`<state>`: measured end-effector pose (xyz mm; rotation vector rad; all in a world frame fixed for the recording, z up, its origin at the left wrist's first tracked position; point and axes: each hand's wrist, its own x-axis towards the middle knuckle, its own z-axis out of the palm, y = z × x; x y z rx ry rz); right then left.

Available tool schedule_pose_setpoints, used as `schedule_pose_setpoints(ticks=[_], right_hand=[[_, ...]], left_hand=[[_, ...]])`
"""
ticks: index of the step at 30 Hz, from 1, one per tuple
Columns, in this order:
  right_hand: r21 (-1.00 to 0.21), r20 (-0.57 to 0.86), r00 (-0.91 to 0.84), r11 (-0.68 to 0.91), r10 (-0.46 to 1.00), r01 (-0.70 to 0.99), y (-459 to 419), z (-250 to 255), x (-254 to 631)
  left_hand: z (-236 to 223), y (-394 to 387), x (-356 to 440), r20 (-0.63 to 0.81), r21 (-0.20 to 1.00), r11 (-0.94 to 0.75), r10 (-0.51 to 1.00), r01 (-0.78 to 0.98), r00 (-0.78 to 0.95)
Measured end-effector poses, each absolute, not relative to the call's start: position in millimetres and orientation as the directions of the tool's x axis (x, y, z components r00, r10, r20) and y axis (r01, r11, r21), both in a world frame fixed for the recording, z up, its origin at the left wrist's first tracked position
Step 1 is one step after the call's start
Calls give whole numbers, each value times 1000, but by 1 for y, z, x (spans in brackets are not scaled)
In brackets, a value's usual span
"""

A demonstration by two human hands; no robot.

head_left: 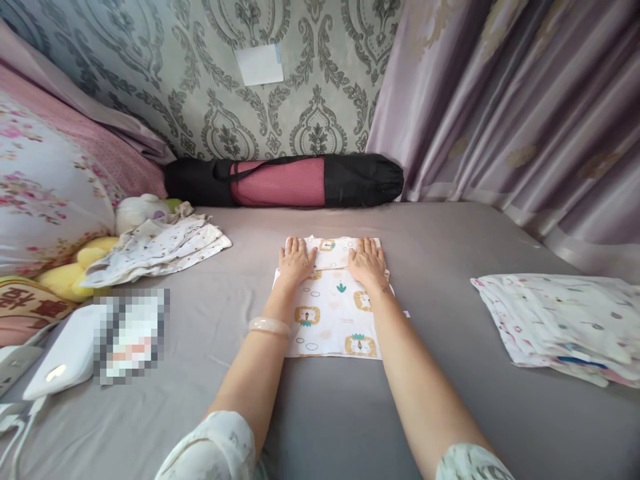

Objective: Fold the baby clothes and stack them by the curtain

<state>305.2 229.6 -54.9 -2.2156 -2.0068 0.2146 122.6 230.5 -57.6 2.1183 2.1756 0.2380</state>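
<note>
White cotton-look garment [333, 320] with tan lion faces and green leaf prints, flat on the grey sheet [215, 393], centre of view. Its far part forms a folded band across the top; small tag pokes out past the right edge.

Left hand [297, 261]: palm down on the left end of the band, fingers extended, released, no grip. Pale bracelet [270, 326] on that forearm. Right hand [367, 263]: same pose on the right end, fingers straight and slightly spread, nothing clenched. Hands apart, band visible between them.

Right side: stack of folded printed cloths [565, 327], white base, a bit of blue showing at the near edge. Well apart from the garment.

Left side: loose printed cloth [160, 250], rumpled, next to yellow plush [75, 270] and white plush [143, 212]. Floral pillow [50, 180] behind those. Nearer: white device [67, 350] with a lit spot, cable at its near end, a pixelated item [135, 337] just beside it; can't tell what it is.

Far edge: black and pink rolled bag [280, 181] lying along the patterned wall [200, 40]. White paper [259, 65] on the wall, purple curtain [475, 100] at right.
</note>
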Motion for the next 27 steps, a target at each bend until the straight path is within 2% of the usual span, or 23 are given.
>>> schedule_pose_setpoints(ticks=[7,11,22,24,27], right_hand=[[-213,16,148,-141,989,967,231,-51,315],[-214,13,203,-196,979,957,231,-56,318],[-221,5,204,-198,979,955,230,-52,319],[-209,35,164,-153,986,966,229,-47,315],[-193,70,23,-9,997,981,224,-45,303]], left_hand=[[-53,231,114,84,196,57,994,979,-75],[-61,234,107,45,203,89,994,975,-100],[-55,232,109,55,225,91,993,970,-106],[-51,231,117,122,193,56,989,980,-81],[-52,227,132,197,127,-104,977,986,77]])
